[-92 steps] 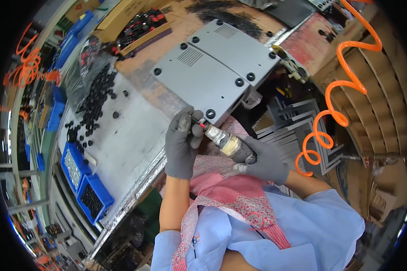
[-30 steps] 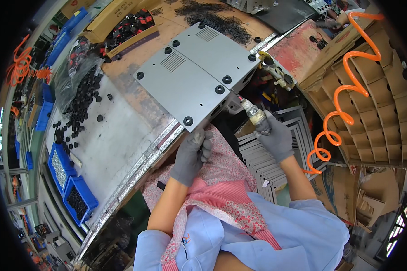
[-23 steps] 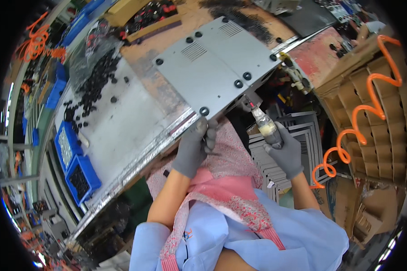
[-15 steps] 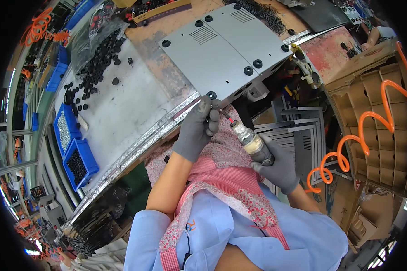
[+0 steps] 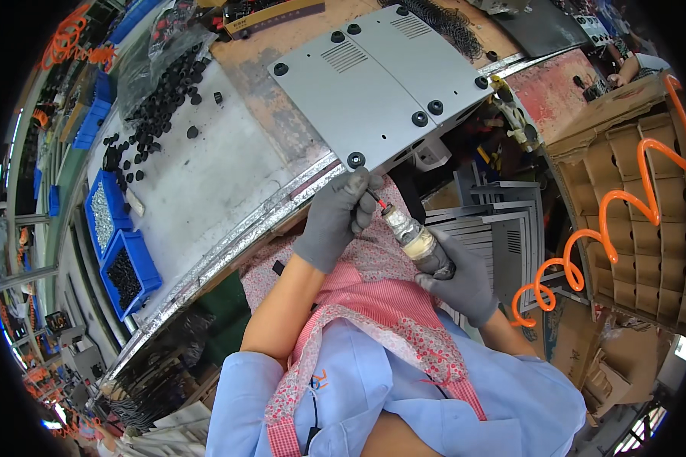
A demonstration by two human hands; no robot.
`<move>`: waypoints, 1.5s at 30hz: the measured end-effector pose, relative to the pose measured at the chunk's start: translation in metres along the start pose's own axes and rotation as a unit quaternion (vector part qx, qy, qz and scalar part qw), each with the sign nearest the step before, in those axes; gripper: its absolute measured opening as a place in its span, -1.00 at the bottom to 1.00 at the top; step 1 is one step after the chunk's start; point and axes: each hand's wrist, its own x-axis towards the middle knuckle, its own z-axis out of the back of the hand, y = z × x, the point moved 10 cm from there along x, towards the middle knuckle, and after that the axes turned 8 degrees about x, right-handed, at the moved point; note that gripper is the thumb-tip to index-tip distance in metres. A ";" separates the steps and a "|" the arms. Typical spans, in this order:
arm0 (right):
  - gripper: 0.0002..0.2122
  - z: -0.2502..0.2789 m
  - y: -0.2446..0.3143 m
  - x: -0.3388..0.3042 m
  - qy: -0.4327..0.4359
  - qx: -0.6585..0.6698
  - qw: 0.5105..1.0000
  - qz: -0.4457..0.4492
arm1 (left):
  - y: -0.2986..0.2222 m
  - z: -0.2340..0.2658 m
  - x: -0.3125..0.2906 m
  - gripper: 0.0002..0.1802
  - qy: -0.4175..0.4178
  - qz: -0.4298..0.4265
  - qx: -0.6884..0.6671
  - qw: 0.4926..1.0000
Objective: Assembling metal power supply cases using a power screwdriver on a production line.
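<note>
A grey metal casing (image 5: 373, 84) lies flat on the bench, with black round feet on its upper face. One black foot (image 5: 356, 160) sits at its near corner, just beyond my left hand (image 5: 337, 217). That grey-gloved hand is closed, thumb and fingers pinched together; what they hold is hidden. My right hand (image 5: 465, 282), also gloved, grips a tape-wrapped power screwdriver (image 5: 415, 240) by its body. The driver slants up and left, its red-collared bit reaching the left fingers, where its tip is hidden.
Many loose black feet (image 5: 149, 126) are strewn on the bench at left. Blue bins hold silver screws (image 5: 101, 217) and dark screws (image 5: 122, 278). Grey metal panels (image 5: 503, 228) stack at right below the bench, beside a partitioned carton (image 5: 640, 228) and a coiled orange hose (image 5: 610, 236).
My left fingers have drawn back slightly from the near-corner foot, uncovering it. The screwdriver and right hand have shifted a little left, the bit now nearer the left fingers.
</note>
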 end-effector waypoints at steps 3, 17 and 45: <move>-0.33 -0.005 -0.015 -0.002 0.031 0.093 0.994 -0.052 | 0.002 -0.001 -0.001 -0.59 -0.002 -0.015 0.028 0.999; -0.43 -0.034 -0.052 -0.005 0.017 0.205 0.962 -0.180 | 0.045 0.002 0.003 -0.38 -0.030 0.031 -0.115 0.992; -0.32 -0.028 -0.024 0.016 -0.019 0.076 0.989 -0.129 | 0.045 0.001 0.017 -0.37 0.042 0.047 -0.211 0.975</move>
